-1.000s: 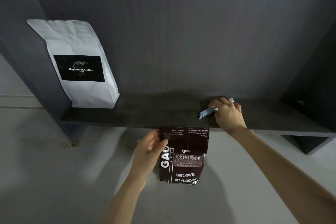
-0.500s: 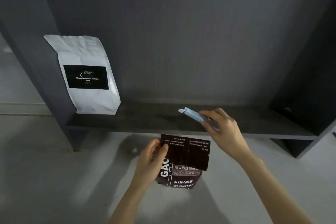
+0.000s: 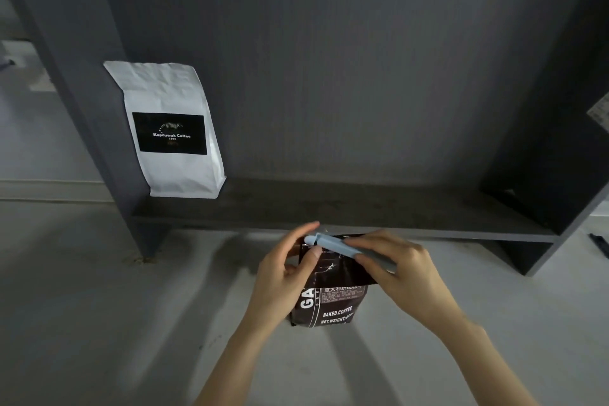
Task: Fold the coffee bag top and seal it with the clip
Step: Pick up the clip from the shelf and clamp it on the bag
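A dark brown coffee bag [image 3: 333, 305] with white print is held in the air below the shelf edge, its top flap folded down over the front. My left hand [image 3: 280, 277] grips the bag's upper left side, thumb on the folded flap. My right hand [image 3: 402, 272] holds a long light-blue clip [image 3: 333, 244] by its right end and lays it along the top fold of the bag. The clip's left tip sits between my left fingers. Whether the clip's jaws are around the fold cannot be told.
A dark grey shelf board [image 3: 362, 208] runs across just behind the hands, with grey uprights on both sides. A white Kopiluwak coffee bag [image 3: 171, 132] stands at the shelf's left end. Pale concrete floor [image 3: 99, 306] lies beneath.
My right hand lifted the blue clip off the shelf and carried it down and left onto the bag's folded top. The left hand kept hold of the bag.
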### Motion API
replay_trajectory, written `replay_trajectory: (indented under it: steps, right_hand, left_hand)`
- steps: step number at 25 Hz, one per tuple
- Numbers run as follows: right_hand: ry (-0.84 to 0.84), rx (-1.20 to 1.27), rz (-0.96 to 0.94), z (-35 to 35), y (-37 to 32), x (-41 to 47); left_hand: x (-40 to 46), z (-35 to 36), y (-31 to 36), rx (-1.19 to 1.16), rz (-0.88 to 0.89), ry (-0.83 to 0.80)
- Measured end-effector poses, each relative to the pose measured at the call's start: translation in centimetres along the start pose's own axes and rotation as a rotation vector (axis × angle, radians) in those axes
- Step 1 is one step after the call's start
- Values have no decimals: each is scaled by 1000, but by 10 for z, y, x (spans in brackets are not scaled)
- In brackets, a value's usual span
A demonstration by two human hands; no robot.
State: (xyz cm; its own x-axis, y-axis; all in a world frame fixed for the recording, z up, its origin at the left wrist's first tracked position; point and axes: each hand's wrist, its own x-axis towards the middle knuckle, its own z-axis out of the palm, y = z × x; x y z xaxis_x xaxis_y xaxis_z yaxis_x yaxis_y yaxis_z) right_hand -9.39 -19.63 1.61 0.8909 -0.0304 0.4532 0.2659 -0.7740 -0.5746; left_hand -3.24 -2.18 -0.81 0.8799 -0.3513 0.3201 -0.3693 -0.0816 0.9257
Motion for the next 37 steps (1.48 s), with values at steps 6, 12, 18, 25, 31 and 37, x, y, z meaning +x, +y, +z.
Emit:
replay_trajectory:
  steps: [6,12,18,25,31,37]
  right_hand:
    - [26,-77,-42,6,-3,-4]
    - [70,-300,-89,16,-1,-11]
    - [210,-361,-151,18,1,-16]
    - [252,-381,-164,21,-1,-25]
    - [230,-209,-146,17,-11,-28]
    - [17,86,8,15,4,-38]
  left_hand:
    - [1,0,0,-44,-11,40]
    - [1,1,0,-68,-40,77]
    - [3,1,-6,-17,-40,92]
    - [3,5,-6,-44,-47,93]
    - [10,5,-8,-66,-116,123]
    - [12,3,-8,-69,-142,130]
